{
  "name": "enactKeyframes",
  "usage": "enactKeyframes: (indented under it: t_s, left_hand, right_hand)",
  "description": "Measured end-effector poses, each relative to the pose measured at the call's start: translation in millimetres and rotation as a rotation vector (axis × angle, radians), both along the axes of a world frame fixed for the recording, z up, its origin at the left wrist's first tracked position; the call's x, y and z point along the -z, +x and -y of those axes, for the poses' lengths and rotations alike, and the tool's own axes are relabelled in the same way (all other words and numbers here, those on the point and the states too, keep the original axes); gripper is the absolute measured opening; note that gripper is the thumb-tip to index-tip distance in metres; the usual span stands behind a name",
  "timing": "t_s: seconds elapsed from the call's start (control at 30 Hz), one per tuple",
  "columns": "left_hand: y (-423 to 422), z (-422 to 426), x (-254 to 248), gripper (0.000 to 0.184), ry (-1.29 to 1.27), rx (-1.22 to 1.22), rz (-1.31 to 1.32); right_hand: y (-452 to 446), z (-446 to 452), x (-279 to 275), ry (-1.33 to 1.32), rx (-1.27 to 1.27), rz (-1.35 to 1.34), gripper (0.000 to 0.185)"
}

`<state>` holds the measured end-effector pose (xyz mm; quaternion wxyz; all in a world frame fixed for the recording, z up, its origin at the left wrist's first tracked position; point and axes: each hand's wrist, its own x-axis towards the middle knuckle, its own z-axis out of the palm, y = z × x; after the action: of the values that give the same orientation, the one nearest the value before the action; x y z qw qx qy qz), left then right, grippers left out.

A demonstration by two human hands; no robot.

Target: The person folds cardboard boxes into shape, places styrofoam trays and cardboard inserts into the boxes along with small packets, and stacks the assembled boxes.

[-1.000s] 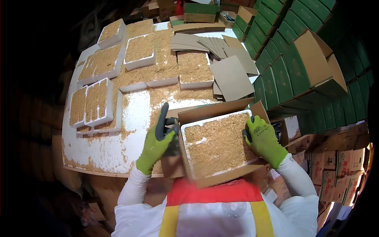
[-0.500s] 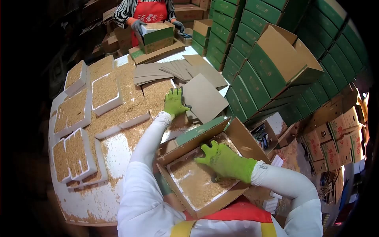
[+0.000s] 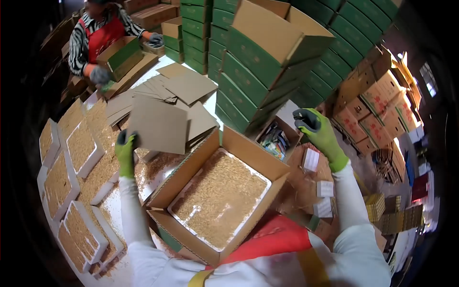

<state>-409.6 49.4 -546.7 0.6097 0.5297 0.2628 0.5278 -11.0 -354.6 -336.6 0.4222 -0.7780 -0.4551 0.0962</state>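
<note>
Cluttered table (image 3: 113, 206), card (image 3: 160, 122) held by one edge

Head view: left hand (image 3: 127, 143) pinches it near the open carton (image 3: 256, 150), so my guess is a weak grip could drop it, or a corner could scrape shavings (image 3: 220, 196) out of the white tray (image 3: 245, 164) inside. Right hand (image 3: 315, 131) is loosely curled by the side box (image 3: 292, 138) of packets (image 3: 273, 142); can't tell if it's holding anything

A white worktop (image 3: 114, 205) stretches along the left, its near end dropping out of view. Stacked green cartons (image 3: 193, 36) rise along the far side. At right, red-printed cardboard cartons (image 3: 382, 91) are piled above a greyish floor (image 3: 356, 155), bright light glowing behind them near a small window-like pane (image 3: 428, 79).
</note>
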Motion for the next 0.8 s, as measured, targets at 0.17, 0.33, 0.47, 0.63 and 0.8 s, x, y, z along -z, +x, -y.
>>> enactKeyframes:
  t_s: [0.17,0.33,0.47,0.63,0.8]
  left_hand:
    - [-99.0,75.0,-54.4,0.045,-0.23,-0.334,-0.184]
    - [-156.0,140.8,-56.6,0.041,-0.083,-0.432,-0.28]
    - [-131.5,201.8,-113.1,0.043,0.144,-0.434,-0.39]
    - [-113.6,257.9,-178.7,0.042,0.215,-0.524,-0.623]
    - [-88.5,307.6,-209.7,0.044,0.188,-0.525,-0.725]
  right_hand:
    - [68.6,18.1,116.0,-0.438,0.055,0.495,0.05]
    - [59.9,-39.5,161.1,-0.577,0.102,0.488,0.063]
    - [69.4,-63.6,225.1,-0.614,0.137,0.614,0.055]
    - [72.4,-35.4,188.6,-0.447,0.08,0.595,0.031]
    - [59.2,-7.0,120.4,-0.146,-0.031,0.305,0.032]
